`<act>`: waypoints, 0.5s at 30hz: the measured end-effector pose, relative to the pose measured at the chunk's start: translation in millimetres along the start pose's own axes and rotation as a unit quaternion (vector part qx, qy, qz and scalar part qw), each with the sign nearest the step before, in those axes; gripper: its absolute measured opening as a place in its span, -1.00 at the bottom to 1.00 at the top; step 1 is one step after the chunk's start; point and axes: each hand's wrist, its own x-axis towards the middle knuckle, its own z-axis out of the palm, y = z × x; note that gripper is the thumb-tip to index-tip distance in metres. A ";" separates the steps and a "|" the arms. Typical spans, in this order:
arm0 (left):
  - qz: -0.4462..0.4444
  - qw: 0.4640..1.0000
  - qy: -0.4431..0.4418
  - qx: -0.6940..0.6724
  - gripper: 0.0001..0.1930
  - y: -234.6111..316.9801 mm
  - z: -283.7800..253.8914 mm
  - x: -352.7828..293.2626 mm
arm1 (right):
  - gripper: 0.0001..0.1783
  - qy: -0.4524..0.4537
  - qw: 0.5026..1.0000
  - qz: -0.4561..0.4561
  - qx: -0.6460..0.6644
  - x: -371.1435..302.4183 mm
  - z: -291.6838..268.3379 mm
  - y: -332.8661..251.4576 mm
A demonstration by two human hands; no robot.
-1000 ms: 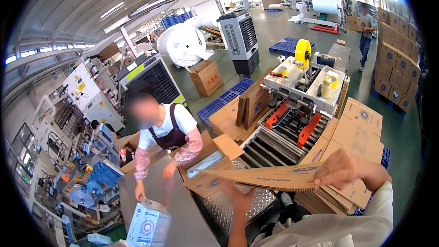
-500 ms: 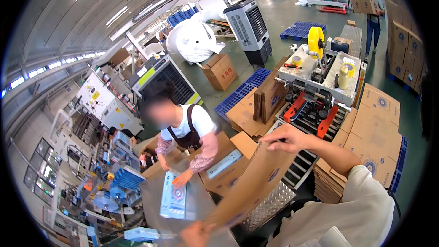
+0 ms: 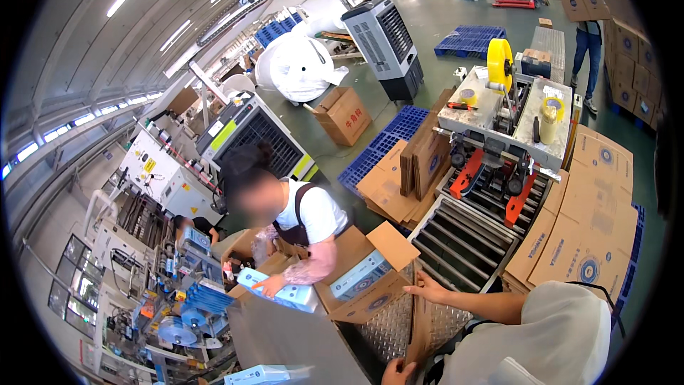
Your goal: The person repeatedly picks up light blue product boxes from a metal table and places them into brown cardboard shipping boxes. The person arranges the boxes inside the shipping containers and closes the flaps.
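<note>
A brown carton (image 3: 420, 329) stands almost edge-on to me, close in front of my body. My right hand (image 3: 432, 289) grips its far edge, fingers over the board. Low in the picture, my left hand (image 3: 397, 372) pinches the near end; part of that hand is cut off by the frame. Just left of my carton is an open carton (image 3: 377, 299) with a light-blue box (image 3: 361, 275) inside. Across from me, a co-worker's hand (image 3: 271, 285) rests on another light-blue box (image 3: 281, 291) beside that open carton.
A roller conveyor (image 3: 467, 242) leads to a taping machine (image 3: 499, 117) with a yellow tape roll. Flattened cartons (image 3: 584, 221) are stacked at right, more (image 3: 420, 164) beyond the conveyor. The metal table (image 3: 278, 335) bears a blue box (image 3: 258, 375). Another person (image 3: 588, 50) carries a carton.
My carton has come down and turned from a broad slant to nearly edge-on, both hands moving with it. The co-worker's blue box has shifted toward the open carton and turned.
</note>
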 end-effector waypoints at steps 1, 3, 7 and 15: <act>-0.023 0.996 0.034 -0.083 -0.60 -0.8 -4.6 0.0 | -0.05 -0.001 1.000 0.009 -0.008 -1.3 -2.6 -1.7; -0.067 0.961 0.105 -0.246 -0.60 11.1 -24.2 -3.0 | -0.11 -0.008 0.999 0.020 -0.024 -2.6 -10.8 0.4; -0.128 0.988 0.067 -0.047 -0.61 -62.1 -54.8 -34.0 | -0.48 0.023 0.998 -0.032 -0.058 -6.2 -45.7 32.8; -0.161 0.950 0.263 0.057 -0.57 -83.3 -97.7 6.2 | -0.43 -0.051 0.864 -0.106 -0.489 5.4 -70.5 -31.7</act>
